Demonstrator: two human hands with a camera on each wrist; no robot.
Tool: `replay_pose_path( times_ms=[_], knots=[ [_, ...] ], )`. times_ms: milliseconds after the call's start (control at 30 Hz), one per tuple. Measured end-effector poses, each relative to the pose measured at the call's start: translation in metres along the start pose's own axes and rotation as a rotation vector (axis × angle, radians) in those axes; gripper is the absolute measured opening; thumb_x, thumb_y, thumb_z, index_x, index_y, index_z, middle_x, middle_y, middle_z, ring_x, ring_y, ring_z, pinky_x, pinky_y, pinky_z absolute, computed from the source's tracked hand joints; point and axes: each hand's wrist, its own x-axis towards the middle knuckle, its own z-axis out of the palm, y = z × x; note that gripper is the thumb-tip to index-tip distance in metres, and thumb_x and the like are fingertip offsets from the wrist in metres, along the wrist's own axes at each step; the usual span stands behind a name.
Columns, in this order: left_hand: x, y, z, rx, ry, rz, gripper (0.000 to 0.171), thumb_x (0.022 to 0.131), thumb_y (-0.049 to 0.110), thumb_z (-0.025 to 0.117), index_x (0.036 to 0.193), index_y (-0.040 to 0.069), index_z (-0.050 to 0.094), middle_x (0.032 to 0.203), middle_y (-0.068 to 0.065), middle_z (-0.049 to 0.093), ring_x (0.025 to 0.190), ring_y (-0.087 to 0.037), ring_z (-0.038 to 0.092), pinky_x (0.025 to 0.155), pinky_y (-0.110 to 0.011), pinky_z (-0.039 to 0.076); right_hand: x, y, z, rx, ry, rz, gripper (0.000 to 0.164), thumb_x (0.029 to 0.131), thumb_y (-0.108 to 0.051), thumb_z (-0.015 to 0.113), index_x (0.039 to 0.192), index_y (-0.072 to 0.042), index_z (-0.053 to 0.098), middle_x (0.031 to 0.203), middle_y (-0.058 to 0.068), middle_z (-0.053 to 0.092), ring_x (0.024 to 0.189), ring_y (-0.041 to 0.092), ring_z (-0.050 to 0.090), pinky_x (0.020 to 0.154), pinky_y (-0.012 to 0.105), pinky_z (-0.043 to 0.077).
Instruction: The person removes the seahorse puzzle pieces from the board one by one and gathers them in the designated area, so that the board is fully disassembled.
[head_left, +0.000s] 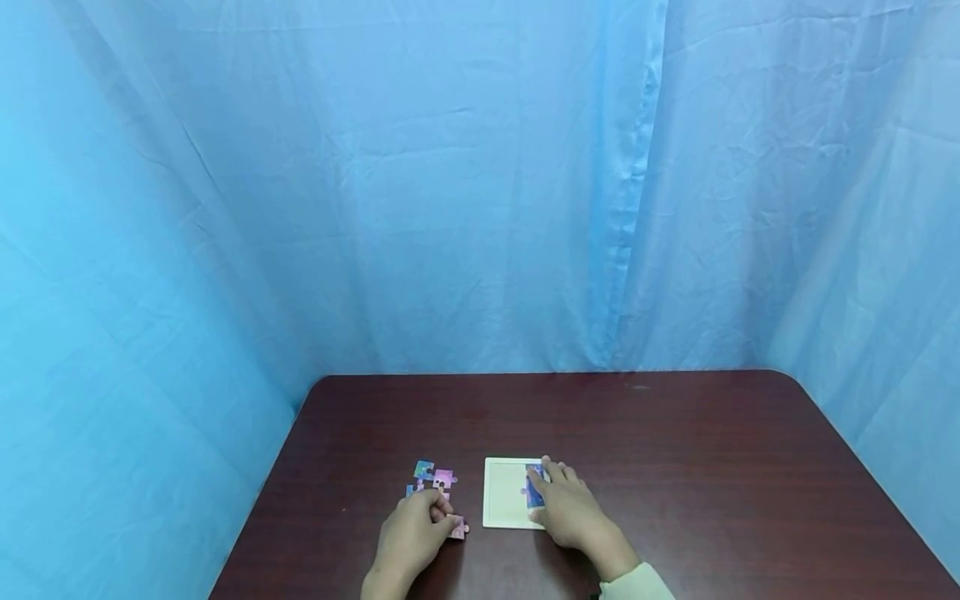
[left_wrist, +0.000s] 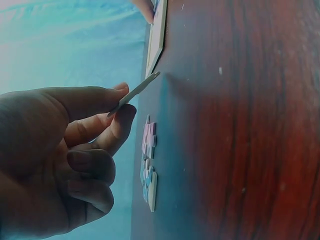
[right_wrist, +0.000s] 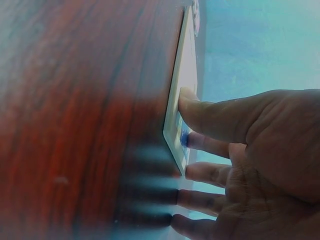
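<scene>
Puzzle piece (left_wrist: 139,90) tilted and pinched in our left fingers (left_wrist: 121,125), we are hovering left of the tray (head_left: 504,493) our spread right fingers (right_wrist: 204,172) are touching.

One table (head_left: 697,467), one tray (head_left: 503,498) — at least five puzzle pieces (head_left: 443,477).

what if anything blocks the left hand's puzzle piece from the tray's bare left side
Nothing visible: only tabletop lies between the puzzle piece in the left hand and the puzzle tray's bare left side. The right hand rests on its right side.
</scene>
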Motion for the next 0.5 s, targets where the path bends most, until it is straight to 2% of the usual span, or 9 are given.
replay_pose_path(
  times_ms=[167, 500],
  knots=[
    [-0.0015, -0.0022, 0.0008, -0.020, -0.013, -0.013, 0.016, 0.087, 0.024, 0.084, 0.085, 0.020, 0.069, 0.070, 0.012, 0.063, 0.061, -0.001, 0.050, 0.058, -0.027, 0.041, -0.0010, -0.0005, 0.0016, 0.000, 0.001, -0.017, 0.066, 0.096, -0.025, 0.075, 0.153, -0.002, 0.052, 0.168, 0.028, 0.034, 0.154, 0.056, 0.031, 0.121, 0.072, 0.030],
    [0.0002, -0.0072, 0.0024, -0.014, 0.013, -0.026, 0.016, 0.085, 0.025, 0.085, 0.086, 0.020, 0.069, 0.065, 0.013, 0.061, 0.058, 0.000, 0.050, 0.056, -0.027, 0.041, -0.0012, -0.0002, -0.0006, -0.012, 0.017, -0.019, 0.065, 0.096, -0.025, 0.075, 0.153, -0.002, 0.052, 0.168, 0.029, 0.035, 0.154, 0.055, 0.032, 0.121, 0.071, 0.031]
  ],
)
